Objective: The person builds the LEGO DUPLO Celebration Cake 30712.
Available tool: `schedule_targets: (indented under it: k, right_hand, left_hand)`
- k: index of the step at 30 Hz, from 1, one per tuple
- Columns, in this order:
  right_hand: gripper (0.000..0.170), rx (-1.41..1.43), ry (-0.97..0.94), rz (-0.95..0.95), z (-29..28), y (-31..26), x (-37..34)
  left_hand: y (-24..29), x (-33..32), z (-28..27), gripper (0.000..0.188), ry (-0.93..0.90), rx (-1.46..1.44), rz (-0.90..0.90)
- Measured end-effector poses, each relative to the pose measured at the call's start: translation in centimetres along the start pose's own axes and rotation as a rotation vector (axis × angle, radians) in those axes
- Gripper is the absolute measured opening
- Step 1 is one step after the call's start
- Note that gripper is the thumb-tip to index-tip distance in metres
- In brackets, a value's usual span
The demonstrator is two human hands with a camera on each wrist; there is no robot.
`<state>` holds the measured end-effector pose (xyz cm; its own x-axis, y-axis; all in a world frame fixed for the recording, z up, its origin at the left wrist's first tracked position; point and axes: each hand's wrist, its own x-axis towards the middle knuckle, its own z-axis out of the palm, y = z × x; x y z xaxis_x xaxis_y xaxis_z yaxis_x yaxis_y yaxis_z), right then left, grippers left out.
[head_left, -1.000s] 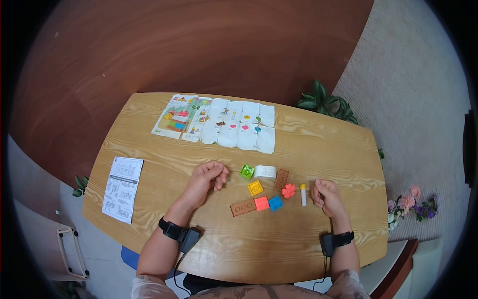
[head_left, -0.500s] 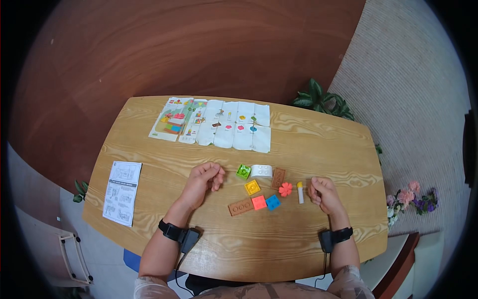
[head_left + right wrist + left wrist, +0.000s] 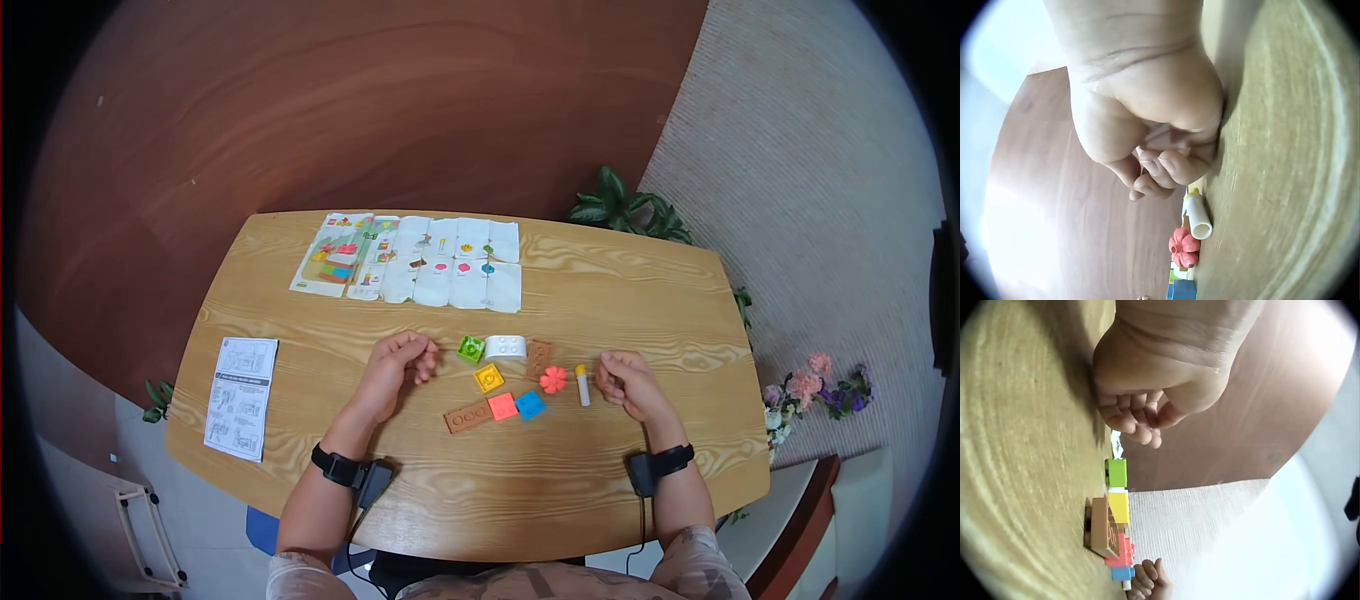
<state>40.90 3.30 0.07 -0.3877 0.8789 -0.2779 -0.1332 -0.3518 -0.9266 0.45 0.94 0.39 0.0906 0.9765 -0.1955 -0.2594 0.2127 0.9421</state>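
My left hand rests on its side on the table, fingers loosely curled around nothing. Just right of it lies a green brick, beside a white arched brick. My right hand also rests on the table, loosely curled and holding nothing. Nearest to it is a white candle piece with a yellow top, next to a coral flower piece. Between the hands are a yellow brick, a brown brick, a longer brown brick, a coral brick and a blue brick.
An unfolded picture instruction sheet lies toward the table's far edge. A printed black-and-white leaflet is at the left. Past the table are green leaves, flowers and a chair.
The head view has shifted, so the table and bricks appear farther left and the sheet lower. Both hands keep their loosely curled pose, and the bricks keep their arrangement.
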Motion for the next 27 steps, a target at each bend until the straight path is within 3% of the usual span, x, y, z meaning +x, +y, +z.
schedule_targets:
  k: [1,4,7,10,13,16,19,22,25,27]
  right_hand:
    - [0.041,0.004,-0.011,0.026,0.0,-0.2,0.1]
    - [0.037,-0.181,0.007,0.030,0.8,-1.6,-0.3]
    - [0.034,-0.625,0.068,-0.117,3.4,-5.0,-1.7]
    - [0.054,-1.221,0.092,-0.386,7.2,-6.5,-2.7]
    - [0.087,-1.414,-0.068,-0.411,9.1,-5.2,-2.0]
    - [0.101,-1.585,-0.224,-0.368,9.7,-4.0,-1.1]
    - [0.106,-1.617,-0.192,-0.471,9.4,-2.0,-0.2]
    - [0.106,-1.600,-0.167,-0.417,9.5,-1.9,0.0]
    - [0.101,-1.600,-0.203,-0.364,9.7,-2.5,0.1]
    - [0.090,-1.617,-0.175,-0.426,9.6,-2.5,0.0]
  left_hand:
    - [0.3,-0.2,0.1,0.024,0.013,0.024,-0.003]
    - [1.6,-1.0,2.5,0.026,0.097,0.366,0.276]
    - [4.8,-2.3,4.8,0.047,0.031,1.051,0.620]
    - [5.5,-2.4,6.6,0.064,-0.175,1.202,0.650]
    - [3.6,-1.6,6.8,0.069,-0.308,1.447,0.673]
    - [2.3,-1.5,7.1,0.072,-0.408,1.540,0.590]
    - [0.8,-1.4,6.5,0.073,-0.449,1.523,0.537]
    - [1.2,-1.5,6.7,0.070,-0.460,1.538,0.522]
    - [1.1,-1.5,6.6,0.068,-0.441,1.568,0.561]
    - [1.5,-1.8,6.9,0.067,-0.437,1.612,0.572]
